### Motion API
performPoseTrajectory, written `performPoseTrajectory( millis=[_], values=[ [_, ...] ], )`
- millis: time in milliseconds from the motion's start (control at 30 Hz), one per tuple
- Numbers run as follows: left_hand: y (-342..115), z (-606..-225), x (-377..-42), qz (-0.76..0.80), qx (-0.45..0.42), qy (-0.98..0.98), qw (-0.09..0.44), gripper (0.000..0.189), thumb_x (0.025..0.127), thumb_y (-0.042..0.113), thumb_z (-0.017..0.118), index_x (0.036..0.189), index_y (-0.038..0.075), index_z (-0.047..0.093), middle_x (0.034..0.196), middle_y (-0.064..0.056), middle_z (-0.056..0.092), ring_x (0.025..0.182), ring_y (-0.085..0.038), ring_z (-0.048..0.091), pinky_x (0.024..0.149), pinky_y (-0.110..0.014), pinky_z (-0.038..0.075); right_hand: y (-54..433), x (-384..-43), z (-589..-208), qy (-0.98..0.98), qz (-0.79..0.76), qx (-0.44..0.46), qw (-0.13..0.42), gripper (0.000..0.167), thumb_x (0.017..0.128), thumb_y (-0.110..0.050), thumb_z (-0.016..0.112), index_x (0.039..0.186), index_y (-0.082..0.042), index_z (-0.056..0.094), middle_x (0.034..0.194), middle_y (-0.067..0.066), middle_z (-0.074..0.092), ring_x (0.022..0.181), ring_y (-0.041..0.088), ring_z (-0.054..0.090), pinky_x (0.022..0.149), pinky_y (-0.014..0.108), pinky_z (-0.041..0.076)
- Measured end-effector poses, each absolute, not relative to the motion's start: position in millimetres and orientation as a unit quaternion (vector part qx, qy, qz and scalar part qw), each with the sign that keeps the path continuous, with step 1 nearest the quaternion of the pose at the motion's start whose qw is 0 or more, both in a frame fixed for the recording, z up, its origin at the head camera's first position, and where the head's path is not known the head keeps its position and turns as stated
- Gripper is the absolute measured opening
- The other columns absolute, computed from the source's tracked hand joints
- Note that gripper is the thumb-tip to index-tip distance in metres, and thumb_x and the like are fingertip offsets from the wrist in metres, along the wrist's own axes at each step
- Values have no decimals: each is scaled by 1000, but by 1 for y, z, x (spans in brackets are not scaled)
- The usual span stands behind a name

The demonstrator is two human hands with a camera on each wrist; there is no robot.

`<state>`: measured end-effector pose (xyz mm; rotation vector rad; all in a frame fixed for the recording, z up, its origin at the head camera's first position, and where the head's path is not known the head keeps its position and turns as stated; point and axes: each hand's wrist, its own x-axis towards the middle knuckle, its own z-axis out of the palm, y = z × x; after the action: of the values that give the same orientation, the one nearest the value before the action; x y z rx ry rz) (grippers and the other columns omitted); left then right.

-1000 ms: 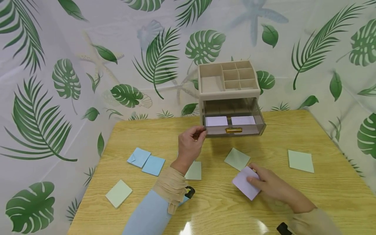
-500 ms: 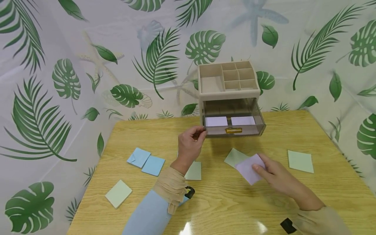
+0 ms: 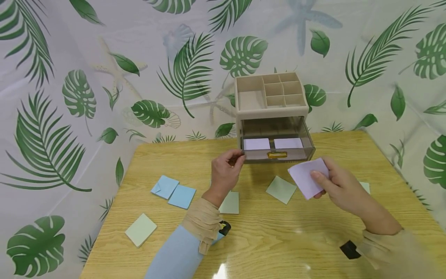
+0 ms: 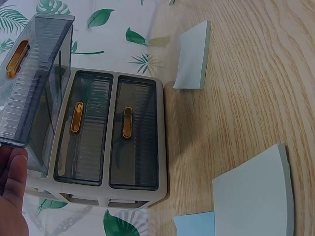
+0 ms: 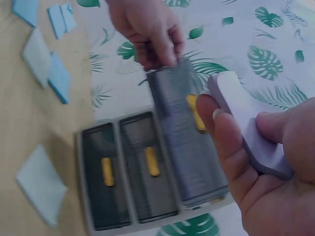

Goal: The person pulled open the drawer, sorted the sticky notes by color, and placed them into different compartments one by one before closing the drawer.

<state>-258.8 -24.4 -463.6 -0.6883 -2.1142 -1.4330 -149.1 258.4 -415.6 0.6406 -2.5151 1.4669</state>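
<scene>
My left hand (image 3: 225, 170) pinches the left front corner of a smoky clear drawer (image 3: 256, 156), the top one of a beige desktop organizer (image 3: 271, 113). The drawer is pulled out, and two stacks of lilac sticky notes, a left one (image 3: 256, 144) and a right one (image 3: 288, 143), lie side by side in it. In my right hand (image 3: 343, 190) is a lilac sticky note pad (image 3: 306, 179), thumb on top and fingers beneath, held above the table just right and in front of the drawer. The right wrist view shows this pad (image 5: 248, 123) edge-on and slightly bent.
Pale green pads lie on the wooden table (image 3: 258, 248): one in front of the organizer (image 3: 280, 190), one at far left (image 3: 141, 229), others partly behind my arms. Two blue pads (image 3: 182, 196) sit on the left. Two lower drawers (image 4: 83, 132) are pushed in.
My right hand has lifted the lilac pad up and to the right, toward the drawer's front right corner, uncovering the green pad below. The left hand and the drawer have stayed put.
</scene>
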Motion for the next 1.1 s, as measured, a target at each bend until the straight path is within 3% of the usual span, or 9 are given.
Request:
performPoseTrajectory(
  millis=[333, 533, 800, 1000, 1100],
  values=[
    [-26, -464, -261, -524, -253, -776, 243, 9, 91, 12, 68, 94, 4, 72, 87, -6, 72, 71, -11, 65, 61, -20, 52, 269, -194, -362, -853, 469, 161, 164, 21, 95, -5, 60, 116, -2, 58, 82, 4, 61, 54, 17, 59, 44, 27, 50],
    [-27, -466, -261, -525, -257, -775, 240, 9, 91, 12, 68, 95, 4, 72, 87, -6, 72, 72, -11, 66, 62, -20, 52, 270, -219, -342, -870, 456, 151, 112, 29, 94, -2, 55, 123, -2, 55, 92, 13, 59, 60, 19, 60, 47, 30, 52],
    [-28, -466, -262, -521, -259, -778, 238, 9, 91, 13, 68, 94, 5, 71, 87, -5, 72, 72, -10, 65, 63, -19, 53, 262, -249, -327, -912, 360, 179, 83, 33, 88, 2, 48, 120, -5, 53, 100, 18, 63, 75, 24, 58, 54, 28, 49],
    [-27, -466, -262, -518, -259, -777, 248, 8, 90, 12, 69, 93, 4, 71, 86, -5, 71, 71, -11, 65, 61, -19, 52, 257, -273, -325, -940, 260, 212, 61, 37, 88, 0, 50, 125, -6, 51, 113, 23, 62, 85, 29, 58, 66, 40, 47],
    [-26, -465, -261, -515, -260, -779, 245, 9, 91, 12, 68, 94, 5, 70, 87, -5, 71, 71, -11, 65, 61, -19, 52, 253, -282, -328, -950, 211, 226, 47, 32, 87, -1, 53, 118, -8, 55, 107, 16, 64, 83, 27, 57, 69, 42, 46]
  ],
)
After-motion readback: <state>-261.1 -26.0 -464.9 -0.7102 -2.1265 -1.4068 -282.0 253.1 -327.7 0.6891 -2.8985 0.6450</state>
